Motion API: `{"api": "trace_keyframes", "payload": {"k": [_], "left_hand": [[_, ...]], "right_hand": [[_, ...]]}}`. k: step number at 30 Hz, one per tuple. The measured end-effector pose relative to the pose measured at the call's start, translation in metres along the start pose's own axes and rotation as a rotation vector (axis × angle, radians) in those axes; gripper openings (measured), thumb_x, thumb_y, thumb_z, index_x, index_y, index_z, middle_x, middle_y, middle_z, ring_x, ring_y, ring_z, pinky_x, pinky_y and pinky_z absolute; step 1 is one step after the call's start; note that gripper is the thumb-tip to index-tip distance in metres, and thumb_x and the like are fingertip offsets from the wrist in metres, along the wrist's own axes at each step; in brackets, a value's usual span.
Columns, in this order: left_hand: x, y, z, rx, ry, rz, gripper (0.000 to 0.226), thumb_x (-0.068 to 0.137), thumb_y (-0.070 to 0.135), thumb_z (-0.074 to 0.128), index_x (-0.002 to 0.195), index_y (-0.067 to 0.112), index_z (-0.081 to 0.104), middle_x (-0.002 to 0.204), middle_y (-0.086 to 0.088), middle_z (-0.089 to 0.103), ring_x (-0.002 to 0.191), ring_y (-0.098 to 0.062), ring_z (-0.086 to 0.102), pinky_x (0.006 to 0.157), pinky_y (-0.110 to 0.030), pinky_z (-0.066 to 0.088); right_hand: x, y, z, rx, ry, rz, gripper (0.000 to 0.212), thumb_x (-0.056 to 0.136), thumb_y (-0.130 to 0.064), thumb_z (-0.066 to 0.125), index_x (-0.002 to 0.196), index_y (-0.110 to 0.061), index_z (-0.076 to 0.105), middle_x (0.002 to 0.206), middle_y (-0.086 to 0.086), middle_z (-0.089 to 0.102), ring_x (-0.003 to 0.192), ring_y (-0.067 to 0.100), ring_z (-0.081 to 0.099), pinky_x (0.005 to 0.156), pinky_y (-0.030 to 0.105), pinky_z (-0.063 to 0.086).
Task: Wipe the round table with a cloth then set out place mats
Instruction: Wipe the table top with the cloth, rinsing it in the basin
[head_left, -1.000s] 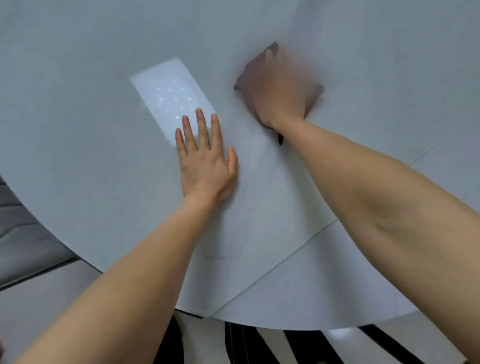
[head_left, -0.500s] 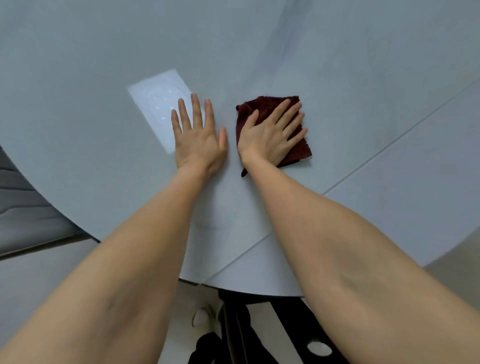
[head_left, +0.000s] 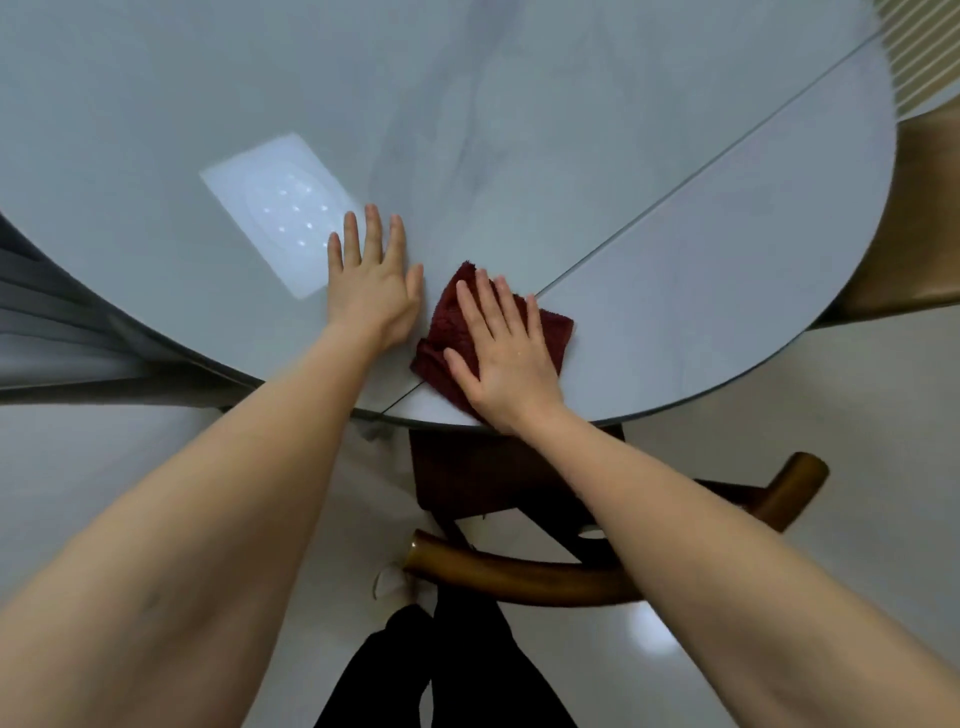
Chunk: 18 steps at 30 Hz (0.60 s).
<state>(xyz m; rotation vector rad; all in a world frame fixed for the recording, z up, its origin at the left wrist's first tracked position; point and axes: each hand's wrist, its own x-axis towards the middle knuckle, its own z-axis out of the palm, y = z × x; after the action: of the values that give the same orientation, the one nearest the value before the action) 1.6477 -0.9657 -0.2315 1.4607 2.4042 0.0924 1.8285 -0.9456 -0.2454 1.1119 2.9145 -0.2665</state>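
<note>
Pressing flat with straight, spread fingers, right hand (head_left: 506, 358) covers dark red cloth (head_left: 550, 325) at frame centre; left hand (head_left: 371, 283), fingers straight, lies flat on round table (head_left: 675, 182) beside it.

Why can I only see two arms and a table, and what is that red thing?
The camera sits on a person's head and looks down, so you see only their arms. The left hand rests flat on the round grey table. The right hand presses flat on a dark red cloth near the table's edge, to wipe it. The bright patch looks like a lamp's reflection. Under the table edge stands a wooden chair. No place mats show.
</note>
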Motion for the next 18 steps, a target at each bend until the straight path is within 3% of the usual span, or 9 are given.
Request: {"api": "trace_keyframes", "payload": {"k": [3, 7, 9, 11, 14, 18], "left_hand": [[-0.014, 0.000, -0.001, 0.001, -0.038, 0.006, 0.061, 0.103, 0.042, 0.018, 0.154, 0.015, -0.001, 0.160, -0.011, -0.012, 0.147, -0.030, -0.014, 0.119, -0.044, -0.007], [-0.014, 0.008, -0.008, -0.042, -0.022, -0.019, 0.059, 0.103, 0.040, 0.023, 0.153, 0.011, 0.010, 0.161, -0.014, -0.005, 0.147, -0.033, -0.009, 0.119, -0.047, -0.007], [-0.006, 0.014, -0.010, -0.066, 0.022, -0.019, 0.055, 0.102, 0.036, 0.027, 0.150, 0.009, 0.021, 0.161, -0.014, 0.001, 0.147, -0.033, -0.006, 0.118, -0.048, -0.007], [0.008, 0.025, -0.011, -0.066, 0.042, 0.002, 0.052, 0.102, 0.034, 0.030, 0.148, 0.009, 0.026, 0.161, -0.013, 0.003, 0.148, -0.031, -0.005, 0.118, -0.047, -0.007], [0.029, 0.050, -0.010, -0.050, 0.016, 0.005, 0.056, 0.102, 0.036, 0.028, 0.152, 0.011, 0.018, 0.161, -0.012, -0.002, 0.148, -0.030, -0.009, 0.119, -0.046, -0.008], [0.071, 0.090, -0.006, -0.020, 0.030, -0.035, 0.059, 0.103, 0.039, 0.023, 0.154, 0.016, 0.006, 0.161, -0.011, -0.006, 0.147, -0.030, -0.011, 0.118, -0.049, -0.007]], "right_hand": [[-0.030, 0.045, -0.015, -0.073, -0.107, -0.385, 0.069, 0.097, -0.050, 0.033, 0.155, -0.019, 0.013, 0.163, 0.005, 0.005, 0.150, 0.022, 0.001, 0.120, 0.049, 0.008], [-0.020, 0.084, -0.028, -0.128, -0.165, -0.617, 0.067, 0.096, -0.044, 0.034, 0.155, -0.019, 0.014, 0.163, 0.005, 0.007, 0.150, 0.021, 0.002, 0.122, 0.043, 0.003], [-0.004, 0.094, -0.027, -0.111, -0.147, -0.602, 0.069, 0.092, -0.041, 0.035, 0.155, -0.018, 0.017, 0.162, 0.005, 0.011, 0.150, 0.021, 0.006, 0.122, 0.042, 0.005], [0.017, 0.107, -0.030, -0.066, -0.100, -0.437, 0.071, 0.090, -0.040, 0.035, 0.154, -0.016, 0.019, 0.162, 0.005, 0.012, 0.149, 0.022, 0.010, 0.121, 0.042, 0.008], [0.056, 0.131, -0.040, -0.048, -0.102, -0.245, 0.071, 0.089, -0.043, 0.026, 0.155, -0.018, 0.014, 0.162, 0.003, 0.008, 0.150, 0.019, 0.006, 0.121, 0.040, 0.004], [0.124, 0.151, -0.050, -0.060, -0.121, -0.241, 0.071, 0.090, -0.046, 0.019, 0.155, -0.021, 0.010, 0.163, 0.001, 0.004, 0.150, 0.018, 0.003, 0.121, 0.036, 0.000]]}}
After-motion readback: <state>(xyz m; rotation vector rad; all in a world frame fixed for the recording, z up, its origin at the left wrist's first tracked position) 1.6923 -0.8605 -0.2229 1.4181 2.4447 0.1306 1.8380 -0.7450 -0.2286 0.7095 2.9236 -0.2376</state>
